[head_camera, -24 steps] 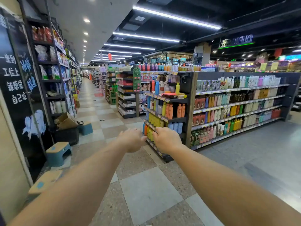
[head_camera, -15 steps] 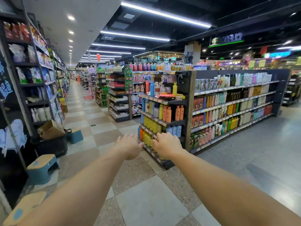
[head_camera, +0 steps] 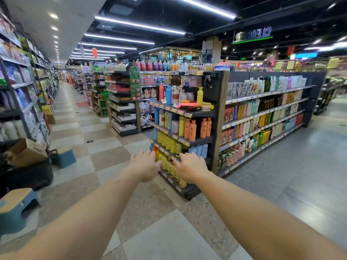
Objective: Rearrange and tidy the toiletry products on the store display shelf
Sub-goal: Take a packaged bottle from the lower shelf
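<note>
A dark end-of-aisle display shelf (head_camera: 199, 114) stands ahead, stacked with toiletry bottles. Orange bottles (head_camera: 193, 128) and yellow bottles (head_camera: 169, 140) fill its middle tiers, and a loose jumble of bottles, a pink tube (head_camera: 187, 104) and a jar (head_camera: 206, 106) lies on an upper tier. Both my arms stretch forward at arm's length, well short of the shelf. My left hand (head_camera: 143, 167) and my right hand (head_camera: 189, 168) are side by side, backs up, fingers loosely spread, holding nothing.
A long side shelf (head_camera: 262, 109) of bottles runs off to the right. On the left stand tall racks (head_camera: 20, 85), a cardboard box (head_camera: 24, 152) on a black crate, and blue step stools (head_camera: 63, 157) (head_camera: 16, 205). Tiled floor (head_camera: 150, 231) lies between me and the shelf.
The view has moved forward and swung left toward the end shelf, which looks larger. My fingers have uncurled from loose fists to a spread, relaxed pose. Nothing was picked up.
</note>
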The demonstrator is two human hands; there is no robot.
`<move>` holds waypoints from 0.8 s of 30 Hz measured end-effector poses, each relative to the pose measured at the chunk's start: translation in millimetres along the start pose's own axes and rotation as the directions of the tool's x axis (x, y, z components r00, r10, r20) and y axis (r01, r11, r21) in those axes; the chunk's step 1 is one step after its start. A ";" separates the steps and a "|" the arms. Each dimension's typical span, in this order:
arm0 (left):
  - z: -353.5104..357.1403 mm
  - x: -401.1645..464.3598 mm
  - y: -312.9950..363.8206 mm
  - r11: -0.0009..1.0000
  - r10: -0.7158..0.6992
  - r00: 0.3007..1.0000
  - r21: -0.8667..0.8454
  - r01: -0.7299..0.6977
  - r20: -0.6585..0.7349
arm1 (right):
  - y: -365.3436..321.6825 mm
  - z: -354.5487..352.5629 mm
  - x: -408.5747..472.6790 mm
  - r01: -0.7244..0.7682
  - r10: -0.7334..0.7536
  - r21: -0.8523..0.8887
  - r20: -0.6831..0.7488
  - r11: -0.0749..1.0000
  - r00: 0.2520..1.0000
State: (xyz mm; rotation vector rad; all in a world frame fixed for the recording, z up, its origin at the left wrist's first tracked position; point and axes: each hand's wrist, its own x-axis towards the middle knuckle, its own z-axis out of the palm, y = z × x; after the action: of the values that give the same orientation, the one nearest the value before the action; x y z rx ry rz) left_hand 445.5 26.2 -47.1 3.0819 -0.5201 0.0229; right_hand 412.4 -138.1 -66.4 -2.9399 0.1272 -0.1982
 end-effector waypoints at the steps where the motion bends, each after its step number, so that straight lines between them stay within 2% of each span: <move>1: 1.8 17.8 -3.6 1.000 0.003 1.000 0.009 -0.003 -0.003 | 2.1 3.2 18.0 -0.003 0.003 0.002 -0.007 1.000 1.000; 12: -0.9 239.9 -45.8 1.000 0.019 0.999 0.005 -0.019 -0.041 | 23.4 16.7 243.8 0.008 -0.008 -0.027 0.009 1.000 1.000; 16: 6.6 315.4 -74.7 1.000 0.007 0.998 -0.023 -0.008 -0.061 | 15.8 28.8 314.7 0.016 -0.016 -0.049 0.002 0.999 1.000; 24: 26.1 466.7 -153.7 0.997 0.081 0.996 0.010 -0.081 -0.034 | -18.4 72.6 466.2 -0.044 0.044 -0.035 -0.005 0.998 0.999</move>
State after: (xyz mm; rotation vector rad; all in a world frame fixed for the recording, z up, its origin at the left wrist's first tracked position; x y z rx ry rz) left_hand 937.0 17.8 -67.2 3.0612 -0.6447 0.0792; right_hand 884.3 -152.4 -75.4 -2.9683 0.1980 -0.1974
